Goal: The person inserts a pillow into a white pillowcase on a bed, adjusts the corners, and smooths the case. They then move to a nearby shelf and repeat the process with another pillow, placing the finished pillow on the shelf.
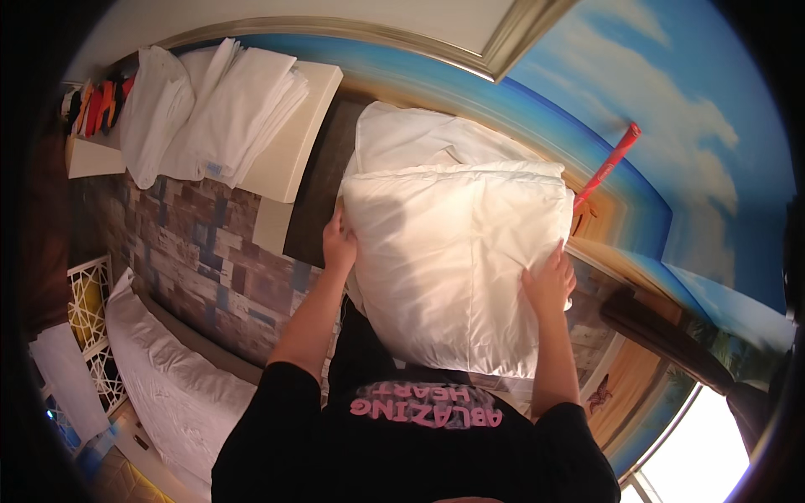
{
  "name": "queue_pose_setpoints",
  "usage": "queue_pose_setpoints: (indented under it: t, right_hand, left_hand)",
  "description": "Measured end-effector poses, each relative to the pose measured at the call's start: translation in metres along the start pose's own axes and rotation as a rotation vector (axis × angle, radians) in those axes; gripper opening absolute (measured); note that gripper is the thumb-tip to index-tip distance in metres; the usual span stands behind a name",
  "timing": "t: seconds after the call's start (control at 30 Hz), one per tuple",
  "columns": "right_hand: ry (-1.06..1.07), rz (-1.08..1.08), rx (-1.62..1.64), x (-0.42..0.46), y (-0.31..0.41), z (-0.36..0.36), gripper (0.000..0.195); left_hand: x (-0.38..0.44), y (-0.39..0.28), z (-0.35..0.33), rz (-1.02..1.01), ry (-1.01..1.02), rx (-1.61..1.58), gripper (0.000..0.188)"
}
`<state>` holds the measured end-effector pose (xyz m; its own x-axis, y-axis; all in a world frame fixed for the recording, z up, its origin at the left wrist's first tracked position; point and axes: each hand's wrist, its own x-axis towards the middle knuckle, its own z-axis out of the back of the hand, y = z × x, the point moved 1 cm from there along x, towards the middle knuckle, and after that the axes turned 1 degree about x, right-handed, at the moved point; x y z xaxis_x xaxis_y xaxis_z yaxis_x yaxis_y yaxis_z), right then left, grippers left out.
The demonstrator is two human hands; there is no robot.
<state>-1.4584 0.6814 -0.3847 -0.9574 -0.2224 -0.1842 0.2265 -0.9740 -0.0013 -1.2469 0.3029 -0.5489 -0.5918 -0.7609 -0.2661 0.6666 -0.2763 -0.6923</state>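
Observation:
A thick white quilted duvet (440, 251), folded into a bulky, roughly square bundle, is in front of my body. My left hand (339, 242) grips its left side, with some fingers hidden behind the edge. At the right side my right hand (550, 280) holds it too, thumb on the top face and fingers around the edge. Beyond the duvet lies a thinner, rumpled white cloth (427, 132), partly covered by it. A dark surface (314, 214) shows to the left, under or behind the bundle.
Folded white linens (233, 119) hang over the edge of a cream tabletop (314, 126) at upper left. A red handle (607, 166) stands against the beach mural (679, 144). At lower left is a bed with a white cover (170, 377). A dark curtain (666, 346) hangs right.

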Motion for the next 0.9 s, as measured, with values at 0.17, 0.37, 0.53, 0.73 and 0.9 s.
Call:
queue_pose_setpoints:
  t: [0.17,0.37,0.53,0.73,0.9]
  right_hand:
    - [-0.048,0.670,0.416,0.022,0.143,0.016,0.083]
    - [0.343,0.912,0.133,0.110,0.260,-0.029,0.111]
    - [0.599,0.867,0.396,0.131,0.263,-0.062,0.065]
    - [0.293,0.974,0.571,0.064,0.227,-0.031,0.041]
    - [0.063,0.928,0.654,0.046,0.219,-0.018,0.029]
  left_hand:
    - [0.046,-0.058,-0.001,0.504,-0.011,-0.793,0.050]
    - [0.044,-0.079,0.010,0.302,0.374,-0.596,0.037]
    - [0.079,-0.055,0.019,0.471,0.455,-1.063,0.037]
    - [0.132,-0.065,-0.037,-0.103,0.215,0.154,0.049]
    - [0.134,-0.092,-0.023,-0.136,0.017,0.028,0.036]
